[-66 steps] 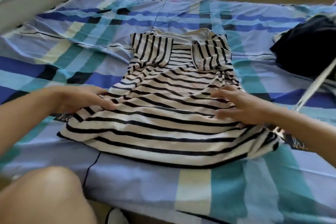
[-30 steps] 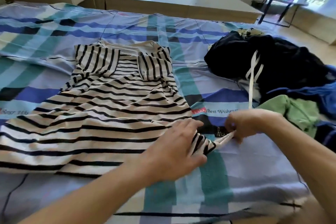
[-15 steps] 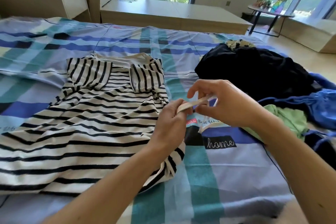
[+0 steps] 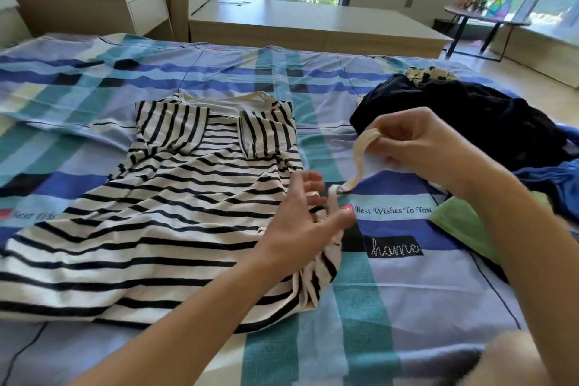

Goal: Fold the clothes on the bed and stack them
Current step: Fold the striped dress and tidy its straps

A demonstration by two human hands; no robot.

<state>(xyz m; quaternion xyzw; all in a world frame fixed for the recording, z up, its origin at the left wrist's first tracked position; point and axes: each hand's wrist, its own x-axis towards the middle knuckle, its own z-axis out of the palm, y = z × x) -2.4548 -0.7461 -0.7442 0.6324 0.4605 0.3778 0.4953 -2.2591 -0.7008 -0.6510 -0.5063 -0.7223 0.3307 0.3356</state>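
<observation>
Hands (image 4: 302, 218) (image 4: 416, 142) at strap (image 4: 359, 160); dress (image 4: 163, 213) neckline far.

Bed (image 4: 391, 285), plaid blue-teal sheet: striped dress (image 4: 150, 222) spread flat; dark clothes pile (image 4: 488, 125), green garment (image 4: 463, 226) at right.

Both arms bare and reaching forward. Left forearm (image 4: 188, 316) comes in from the lower left and angles up to the right, wrist straight. Left hand (image 4: 308, 222) is held edge-on, the fingers (image 4: 308, 178) spread and loosely extended, gripping nothing. Right forearm (image 4: 501, 213) comes in from the lower right and rises toward the middle, wrist bent slightly inward. Right hand (image 4: 419, 142) is raised higher than the left, its fingers curled in, thumb and forefinger pinching the upper end of a cream strap (image 4: 360, 157). The strap's lower end hangs by the left fingertips; contact unclear. The hands are near each other, not touching.
</observation>
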